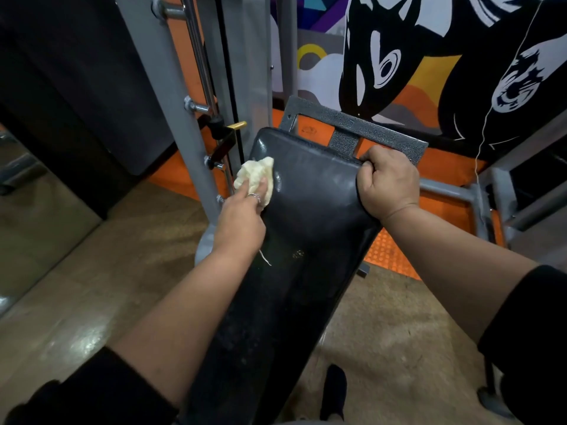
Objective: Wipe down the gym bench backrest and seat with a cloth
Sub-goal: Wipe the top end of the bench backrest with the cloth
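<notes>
The black padded bench backrest (310, 191) runs from the bottom of the view up to the middle, its far end shiny. A crumpled cream cloth (256, 176) lies on the backrest's upper left edge. My left hand (242, 219) holds the cloth there, fingers pressing it against the pad. My right hand (388, 185) grips the backrest's upper right corner, fingers curled over its edge. A loose thread hangs from the cloth below my left wrist. The seat is out of sight.
A grey textured metal frame (352, 122) sticks out behind the backrest's top. Grey machine uprights with chrome rods and bolts (196, 105) stand close on the left. Orange rubber matting (389, 256) lies under the bench, and a painted mural wall (414, 56) rises behind it.
</notes>
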